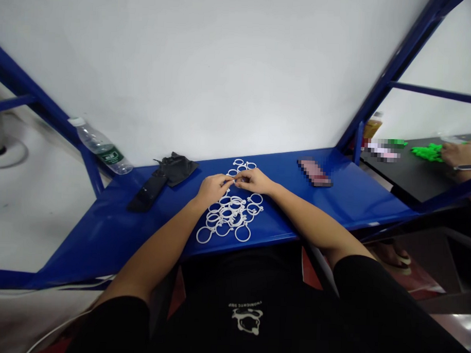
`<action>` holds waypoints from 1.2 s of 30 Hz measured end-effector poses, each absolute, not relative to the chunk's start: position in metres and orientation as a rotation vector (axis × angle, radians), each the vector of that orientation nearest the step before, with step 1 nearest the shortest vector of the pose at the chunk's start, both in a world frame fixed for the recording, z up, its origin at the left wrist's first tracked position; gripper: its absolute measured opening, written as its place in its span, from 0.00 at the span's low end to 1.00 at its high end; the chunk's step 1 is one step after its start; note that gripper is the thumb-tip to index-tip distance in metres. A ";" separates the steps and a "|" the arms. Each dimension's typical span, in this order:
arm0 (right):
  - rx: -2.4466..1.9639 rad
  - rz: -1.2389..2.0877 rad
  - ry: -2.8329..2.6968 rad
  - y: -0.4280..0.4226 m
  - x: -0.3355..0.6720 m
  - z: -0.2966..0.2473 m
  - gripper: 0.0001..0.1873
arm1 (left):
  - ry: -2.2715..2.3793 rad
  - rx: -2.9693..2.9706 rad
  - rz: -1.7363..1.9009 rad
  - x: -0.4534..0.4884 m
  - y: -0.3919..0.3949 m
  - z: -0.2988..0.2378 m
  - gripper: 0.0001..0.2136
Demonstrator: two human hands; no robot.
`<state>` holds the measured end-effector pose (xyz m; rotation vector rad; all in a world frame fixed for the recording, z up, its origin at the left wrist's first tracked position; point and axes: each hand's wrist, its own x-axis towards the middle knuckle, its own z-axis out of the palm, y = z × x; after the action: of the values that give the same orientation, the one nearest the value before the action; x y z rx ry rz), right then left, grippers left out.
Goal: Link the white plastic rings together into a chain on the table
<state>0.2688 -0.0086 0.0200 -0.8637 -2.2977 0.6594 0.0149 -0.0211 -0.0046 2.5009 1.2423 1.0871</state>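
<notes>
Pinching one white ring (234, 182), left hand (213, 188) and right hand (255, 181) share a closed grip — a slip could lose it among the pile (230, 217).

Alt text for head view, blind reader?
The person's left hand and right hand pinch a white ring together above a pile of white rings on a blue table. A bottle and black cloth lie to the left.
</notes>
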 end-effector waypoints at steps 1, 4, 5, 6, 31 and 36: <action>-0.868 0.652 -2.298 -0.009 0.268 0.020 0.13 | 1.223 2.505 1.092 0.015 -0.021 -0.004 0.07; -0.883 0.606 -2.300 -0.010 0.266 0.019 0.11 | 1.157 2.527 1.101 0.015 -0.021 -0.004 0.07; -0.883 0.586 -2.299 -0.010 0.265 0.018 0.10 | 1.141 2.534 1.100 0.015 -0.021 -0.004 0.07; -0.877 0.567 -2.297 -0.010 0.264 0.016 0.09 | 1.129 2.538 1.098 0.016 -0.021 -0.004 0.07; -0.977 0.341 -2.346 -0.002 0.269 0.011 0.12 | 1.355 2.504 0.765 0.009 -0.018 0.009 0.06; -0.894 0.375 -2.367 -0.005 0.266 0.010 0.15 | 1.222 2.342 1.068 0.015 -0.020 0.007 0.04</action>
<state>0.2660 -0.0050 0.0099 -0.8939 -2.3670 0.3753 0.0152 -0.0196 0.0066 2.3422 1.2218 1.0684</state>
